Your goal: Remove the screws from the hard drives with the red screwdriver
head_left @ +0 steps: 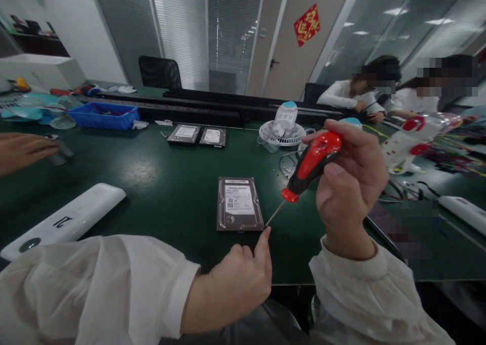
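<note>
A hard drive (238, 204) lies flat on the green table (152, 183), label up, straight ahead of me. My right hand (351, 178) is closed round a red-and-black screwdriver (309, 165), whose tip reaches down to the drive's near right corner. My left hand (235, 279) rests at the table's near edge, fingers curled, its forefinger stretched up to touch that same corner beside the screwdriver tip. Both my sleeves are white.
Two more hard drives (197, 134) lie farther back. A white device marked 21 (64, 221) lies at the left. Behind are a blue tray (104, 116), a small white fan (283, 127) and a red-and-white toy (412, 137). Another person's hand (23, 150) reaches in at left; two people sit at the right rear.
</note>
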{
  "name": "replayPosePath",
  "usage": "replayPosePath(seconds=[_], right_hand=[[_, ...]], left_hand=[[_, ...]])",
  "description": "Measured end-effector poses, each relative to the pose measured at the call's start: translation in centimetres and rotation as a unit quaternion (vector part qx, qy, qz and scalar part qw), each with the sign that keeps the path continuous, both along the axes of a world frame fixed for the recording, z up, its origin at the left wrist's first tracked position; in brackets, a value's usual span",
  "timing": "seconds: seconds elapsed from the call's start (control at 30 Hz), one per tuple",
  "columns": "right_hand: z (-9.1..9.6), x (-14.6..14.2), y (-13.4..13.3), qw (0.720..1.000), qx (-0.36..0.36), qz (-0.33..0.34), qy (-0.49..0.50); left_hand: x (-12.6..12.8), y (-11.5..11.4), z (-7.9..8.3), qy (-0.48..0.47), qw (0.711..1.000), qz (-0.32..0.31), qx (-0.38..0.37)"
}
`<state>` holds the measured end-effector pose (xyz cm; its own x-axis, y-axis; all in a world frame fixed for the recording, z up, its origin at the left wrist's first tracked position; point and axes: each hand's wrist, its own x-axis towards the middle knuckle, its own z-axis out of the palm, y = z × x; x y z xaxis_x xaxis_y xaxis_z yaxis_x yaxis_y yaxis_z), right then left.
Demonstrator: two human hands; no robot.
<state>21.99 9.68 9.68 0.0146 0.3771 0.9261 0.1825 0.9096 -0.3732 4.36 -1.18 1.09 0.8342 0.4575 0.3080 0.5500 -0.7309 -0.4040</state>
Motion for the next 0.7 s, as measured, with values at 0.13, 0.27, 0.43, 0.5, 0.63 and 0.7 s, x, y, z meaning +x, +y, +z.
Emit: replayPosePath(seconds=[0.13, 0.27, 0.43, 0.5, 0.63, 0.7], right_hand=[[0.07, 0.09, -0.09, 1.0, 0.008, -0.015, -0.026], [0.26, 0.09, -0.56, 0.997, 0.002, -0.065, -0.032], [0.23, 0.08, -0.54, 1.0, -0.01, 0.008, -0.022], [0.17, 0.15, -0.39, 0.999, -0.004, 0.017, -0.027], [0.09, 0.14, -0.15, 0.999, 0.015, -0.005, -0.043], [0.09, 0.02, -0.11, 0.999, 0.015, -0.007, -0.038]], left_hand=[[-0.06, 0.01, 0.19, 0.004, 1.0, 0.003, 0.0], [-0.07, 0.01, 0.22, 0.002, 1.0, 0.0, 0.001], [-0.08, 0.01, 0.18, 0.001, 1.0, -0.001, 0.002], [-0.09, -0.03, 0.26, 0.004, 1.0, 0.0, 0.001], [-0.07, -0.09, 0.38, 0.006, 1.0, 0.002, -0.001], [-0.07, -0.08, 0.35, 0.004, 1.0, 0.002, 0.0]])
